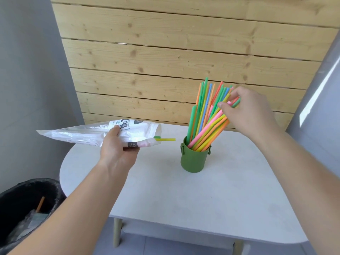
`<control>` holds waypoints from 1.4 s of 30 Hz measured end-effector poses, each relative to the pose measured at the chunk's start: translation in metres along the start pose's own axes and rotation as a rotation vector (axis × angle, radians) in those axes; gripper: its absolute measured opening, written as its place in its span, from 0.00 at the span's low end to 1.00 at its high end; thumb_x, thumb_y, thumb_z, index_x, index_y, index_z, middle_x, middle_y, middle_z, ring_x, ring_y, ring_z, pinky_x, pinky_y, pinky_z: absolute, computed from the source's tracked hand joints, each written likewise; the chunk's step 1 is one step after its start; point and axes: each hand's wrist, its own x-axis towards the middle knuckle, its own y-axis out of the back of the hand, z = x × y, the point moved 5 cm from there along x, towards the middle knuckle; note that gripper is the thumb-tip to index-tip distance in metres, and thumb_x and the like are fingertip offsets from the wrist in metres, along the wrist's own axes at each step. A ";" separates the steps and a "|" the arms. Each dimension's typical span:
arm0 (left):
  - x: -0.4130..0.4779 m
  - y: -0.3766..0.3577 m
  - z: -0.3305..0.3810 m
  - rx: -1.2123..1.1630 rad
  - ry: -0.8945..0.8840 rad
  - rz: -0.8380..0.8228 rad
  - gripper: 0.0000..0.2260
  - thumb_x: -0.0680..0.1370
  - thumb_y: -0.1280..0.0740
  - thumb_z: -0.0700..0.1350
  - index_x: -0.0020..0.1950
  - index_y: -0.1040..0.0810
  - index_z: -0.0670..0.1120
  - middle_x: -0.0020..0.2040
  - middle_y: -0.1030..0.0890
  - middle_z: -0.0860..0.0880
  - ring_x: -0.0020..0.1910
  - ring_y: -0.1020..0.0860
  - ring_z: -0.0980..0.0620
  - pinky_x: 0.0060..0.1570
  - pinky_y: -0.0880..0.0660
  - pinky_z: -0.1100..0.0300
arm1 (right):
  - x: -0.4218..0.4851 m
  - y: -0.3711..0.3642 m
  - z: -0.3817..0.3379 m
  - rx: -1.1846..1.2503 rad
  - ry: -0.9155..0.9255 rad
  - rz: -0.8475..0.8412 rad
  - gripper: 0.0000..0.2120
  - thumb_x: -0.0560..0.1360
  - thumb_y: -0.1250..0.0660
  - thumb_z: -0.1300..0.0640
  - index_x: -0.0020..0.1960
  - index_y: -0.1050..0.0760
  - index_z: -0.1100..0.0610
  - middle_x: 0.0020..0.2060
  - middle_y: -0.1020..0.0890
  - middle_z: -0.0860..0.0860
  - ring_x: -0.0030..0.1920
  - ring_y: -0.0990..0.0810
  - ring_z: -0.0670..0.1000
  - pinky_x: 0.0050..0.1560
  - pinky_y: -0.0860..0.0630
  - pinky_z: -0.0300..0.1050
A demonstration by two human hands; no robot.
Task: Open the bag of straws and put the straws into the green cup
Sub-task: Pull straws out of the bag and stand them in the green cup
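Head view: my left hand point(117, 151) has its fingers clenched on the straw bag point(103, 132), held above the worktop's point(165, 196) left edge; one yellow straw point(166, 139) protrudes from its mouth. My right hand's point(252, 111) fingers grasp the straws point(206, 122) leaning in the green cup point(193, 160) near the far edge. I judge the straws light and slippery, so pinch them mid-length.

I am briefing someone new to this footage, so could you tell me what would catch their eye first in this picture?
The bright bundle of straws fanning out of the green cup on the white table stands out most, with the right hand gripping their upper ends. To the left, the left hand holds the white bag above the table, a yellow straw poking from its open end. A black bin sits at lower left.
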 end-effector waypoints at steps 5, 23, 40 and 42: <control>-0.002 -0.002 -0.001 0.003 -0.004 -0.003 0.04 0.84 0.34 0.44 0.53 0.22 0.44 0.53 0.16 0.46 0.49 0.16 0.47 0.49 0.19 0.52 | -0.007 -0.001 0.004 0.104 -0.034 0.050 0.14 0.74 0.26 0.47 0.50 0.25 0.54 0.45 0.21 0.49 0.41 0.25 0.49 0.30 0.36 0.38; -0.004 -0.004 0.001 0.016 -0.018 -0.024 0.04 0.84 0.35 0.44 0.52 0.23 0.45 0.52 0.16 0.46 0.49 0.16 0.47 0.42 0.21 0.53 | -0.014 -0.015 0.002 0.254 -0.028 0.073 0.21 0.74 0.26 0.50 0.65 0.24 0.52 0.58 0.16 0.56 0.53 0.15 0.60 0.52 0.17 0.60; -0.008 -0.008 -0.001 0.025 -0.021 -0.052 0.04 0.84 0.35 0.44 0.52 0.23 0.45 0.51 0.16 0.46 0.49 0.16 0.47 0.43 0.21 0.53 | -0.022 0.025 -0.007 0.201 0.104 0.319 0.20 0.75 0.30 0.45 0.61 0.25 0.54 0.53 0.24 0.52 0.46 0.25 0.48 0.49 0.26 0.48; -0.009 -0.009 -0.001 0.019 -0.023 -0.059 0.04 0.85 0.35 0.44 0.52 0.23 0.45 0.51 0.16 0.46 0.50 0.16 0.46 0.41 0.22 0.53 | -0.028 0.025 -0.017 0.262 0.155 0.309 0.12 0.77 0.34 0.46 0.51 0.23 0.55 0.42 0.21 0.51 0.38 0.26 0.48 0.42 0.28 0.45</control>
